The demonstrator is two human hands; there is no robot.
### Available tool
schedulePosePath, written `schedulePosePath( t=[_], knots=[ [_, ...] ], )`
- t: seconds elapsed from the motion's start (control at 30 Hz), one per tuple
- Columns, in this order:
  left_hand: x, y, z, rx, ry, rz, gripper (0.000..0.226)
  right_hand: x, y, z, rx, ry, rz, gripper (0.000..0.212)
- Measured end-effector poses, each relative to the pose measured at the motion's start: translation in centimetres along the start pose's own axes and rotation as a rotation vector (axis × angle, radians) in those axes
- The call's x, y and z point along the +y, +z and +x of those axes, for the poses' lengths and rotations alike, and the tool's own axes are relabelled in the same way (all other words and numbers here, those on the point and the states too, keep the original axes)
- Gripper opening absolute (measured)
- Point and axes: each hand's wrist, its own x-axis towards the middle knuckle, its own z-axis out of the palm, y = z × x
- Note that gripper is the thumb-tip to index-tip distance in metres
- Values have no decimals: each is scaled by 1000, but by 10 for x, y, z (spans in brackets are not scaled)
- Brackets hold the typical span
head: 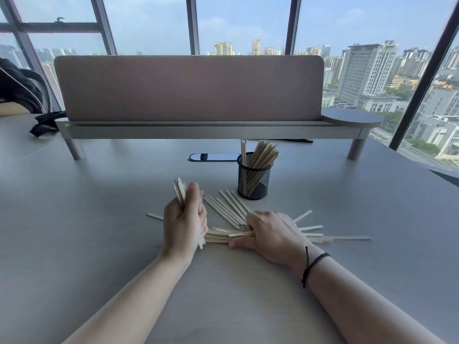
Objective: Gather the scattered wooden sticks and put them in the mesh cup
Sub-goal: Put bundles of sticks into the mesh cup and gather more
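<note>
Plainly, the left hand (185,220) grips a bundle of sticks (179,189), near and left of the mesh cup (253,180). The right hand (267,233), a black cord bracelet (313,263) on its wrist, pinches loose sticks from the scattered wooden sticks (227,207) fanned on the grey table (99,219) just before the cup, which already stands part-filled. Behind the cup lie a cable slot (213,157) and a partition shelf (188,95). No writing is legible.
</note>
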Motion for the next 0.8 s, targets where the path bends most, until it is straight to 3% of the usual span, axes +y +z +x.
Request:
schedulePosePath(
  t=[0.33, 0.8],
  knots=[
    [-2, 5, -6, -79, 49, 77, 67, 0, 1, -4, 44, -65, -33, 71],
    [-5, 1, -4, -39, 82, 104, 54, 0, 4, -7, 110, -162, -14, 62]
  ],
)
